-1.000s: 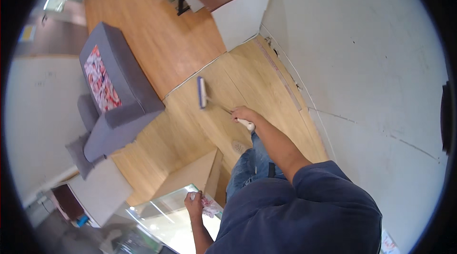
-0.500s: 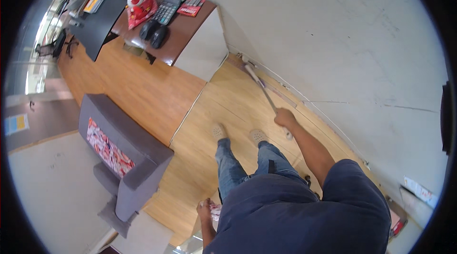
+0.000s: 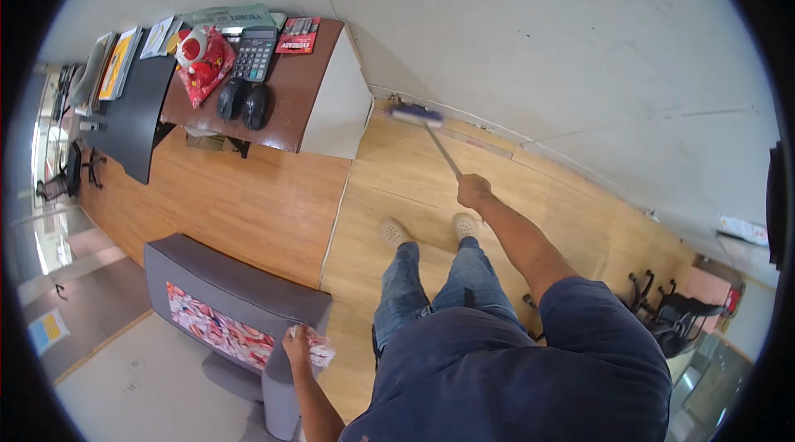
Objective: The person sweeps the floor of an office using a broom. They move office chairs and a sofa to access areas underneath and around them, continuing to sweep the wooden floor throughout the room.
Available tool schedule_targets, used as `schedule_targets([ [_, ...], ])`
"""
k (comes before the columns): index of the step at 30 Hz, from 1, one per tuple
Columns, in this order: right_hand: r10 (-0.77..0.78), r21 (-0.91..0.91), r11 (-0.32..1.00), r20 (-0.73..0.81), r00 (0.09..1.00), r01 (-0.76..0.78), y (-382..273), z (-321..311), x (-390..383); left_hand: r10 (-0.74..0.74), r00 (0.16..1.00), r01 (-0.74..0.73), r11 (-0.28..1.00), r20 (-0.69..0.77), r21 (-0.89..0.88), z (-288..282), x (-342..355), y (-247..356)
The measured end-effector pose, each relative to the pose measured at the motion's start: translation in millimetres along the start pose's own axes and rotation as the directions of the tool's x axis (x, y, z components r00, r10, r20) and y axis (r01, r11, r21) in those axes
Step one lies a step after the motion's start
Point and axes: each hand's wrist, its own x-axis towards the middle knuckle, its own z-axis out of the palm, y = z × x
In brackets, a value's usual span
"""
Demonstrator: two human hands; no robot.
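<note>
My right hand [image 3: 474, 190] is closed on the pole [image 3: 444, 150] of a long-handled tool. Its wide blue-and-white head [image 3: 416, 116] is at the foot of the pale wall [image 3: 530, 45], beside the brown desk's white end panel [image 3: 335, 111]; whether it touches the wall or only the floor, I cannot tell. My left hand [image 3: 296, 343] is wrapped on a crumpled pink-and-white cloth [image 3: 321, 351], in front of the grey sofa [image 3: 224, 268] with a patterned pad on it. My feet in beige clogs [image 3: 395, 232] stand on light wood-look flooring [image 3: 389, 169].
A brown desk [image 3: 281, 98] and black desk [image 3: 132, 127] hold a calculator, two mice, a red plush item and papers. Chairs stand far left [image 3: 70, 169] and at right [image 3: 671, 318]. A thin cable runs along the wall base. A floor seam [image 3: 331, 239] crosses beside me.
The tool's head has moved from the open floor to the wall's foot, turning sideways. My view has swung round toward the wall and desk. My left hand with the cloth now shows before the sofa.
</note>
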Motion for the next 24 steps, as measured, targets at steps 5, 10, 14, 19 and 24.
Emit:
schedule_targets([
  [5,0.028,0.136,0.99,0.031,0.999,-0.032,-15.6,-2.3,-57.8,-0.109,0.979,0.105,0.994,0.174,0.03,-24.7,45.4,-43.9],
  [10,0.043,0.313,0.946,0.128,0.991,-0.081,19.4,8.3,-166.1,-0.175,0.94,0.097,0.96,0.292,0.263,-3.6,74.7,-87.2],
  [14,0.06,0.412,0.902,0.177,0.982,-0.129,30.8,22.1,-174.3,-0.185,0.921,0.058,0.936,0.343,0.347,19.4,71.7,-52.1],
  [19,-0.056,0.674,0.731,0.215,0.975,-0.107,-3.7,20.7,-96.6,-0.136,0.933,0.028,0.95,0.333,0.31,36.0,56.7,49.2],
  [24,-0.162,0.882,0.471,0.092,0.983,-0.005,0.4,56.8,-3.4,-0.071,0.951,-0.032,0.946,0.3,0.323,44.8,41.6,82.8],
])
